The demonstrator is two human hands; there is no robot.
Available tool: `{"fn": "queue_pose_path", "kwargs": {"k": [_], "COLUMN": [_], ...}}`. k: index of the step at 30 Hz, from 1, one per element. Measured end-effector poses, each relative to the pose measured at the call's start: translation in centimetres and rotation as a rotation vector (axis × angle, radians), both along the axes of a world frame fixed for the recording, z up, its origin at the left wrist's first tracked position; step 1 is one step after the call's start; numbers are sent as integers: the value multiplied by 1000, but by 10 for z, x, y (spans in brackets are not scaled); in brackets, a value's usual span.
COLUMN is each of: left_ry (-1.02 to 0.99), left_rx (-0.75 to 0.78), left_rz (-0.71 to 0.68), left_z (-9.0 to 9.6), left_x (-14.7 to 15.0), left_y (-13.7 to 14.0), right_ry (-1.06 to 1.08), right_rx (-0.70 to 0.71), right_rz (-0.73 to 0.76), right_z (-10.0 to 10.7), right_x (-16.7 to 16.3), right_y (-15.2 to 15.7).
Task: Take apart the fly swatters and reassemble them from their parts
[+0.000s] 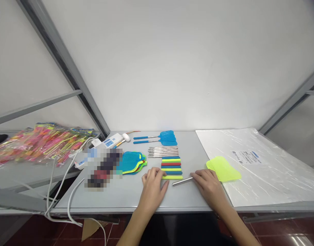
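Metal swatter rod point(182, 181), one, clamped in the right hand's point(208, 186) fingers; its long axis runs sideways, bare end pointing left, slightly nearer the person. One lime mesh head point(224, 169) lies just right of those fingers. The left hand's point(153, 186) fingers touch one lime grip point(173, 177); whether clamped, I cannot tell. Beyond them: six other grips point(171, 164), two blue fly swatters point(168, 135).

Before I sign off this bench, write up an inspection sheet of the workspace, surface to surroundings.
Surface: gray tabletop; labeled white plastic-wrapped package at right.
Work items: two blue fly swatters, metal rods, colored grips, stacked swatter heads, yellow-green swatter head.
Clutter: bagged goods at left, power strip, one pixelated item.
Hands: left hand at the nearest yellow-green grip; right hand holding a metal tube.
Cables: white cables looping down at left.
Surroundings: gray metal frame, white wall, red floor tiles.
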State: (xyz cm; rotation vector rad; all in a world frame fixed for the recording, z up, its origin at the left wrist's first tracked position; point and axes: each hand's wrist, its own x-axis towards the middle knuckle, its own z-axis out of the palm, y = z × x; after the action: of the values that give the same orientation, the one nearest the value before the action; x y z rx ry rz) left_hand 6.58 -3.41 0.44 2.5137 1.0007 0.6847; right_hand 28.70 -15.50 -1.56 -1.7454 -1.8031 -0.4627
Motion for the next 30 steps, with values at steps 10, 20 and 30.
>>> {"fn": "queue_pose_path", "kwargs": {"k": [10,20,30], "left_ry": [10,312,458], "left_rx": [12,76,274], "left_rz": [-96,-87,-78], "left_z": [33,54,71], "left_x": [-11,16,-28], "left_y": [-20,-46,-16], "right_ry": [-62,-109,-13], "right_rx": [48,24,-439], "right_rz": [17,176,165], "right_z": [1,54,123], "right_x": [-6,-68,-9], "right_y": [-2,13,20]}}
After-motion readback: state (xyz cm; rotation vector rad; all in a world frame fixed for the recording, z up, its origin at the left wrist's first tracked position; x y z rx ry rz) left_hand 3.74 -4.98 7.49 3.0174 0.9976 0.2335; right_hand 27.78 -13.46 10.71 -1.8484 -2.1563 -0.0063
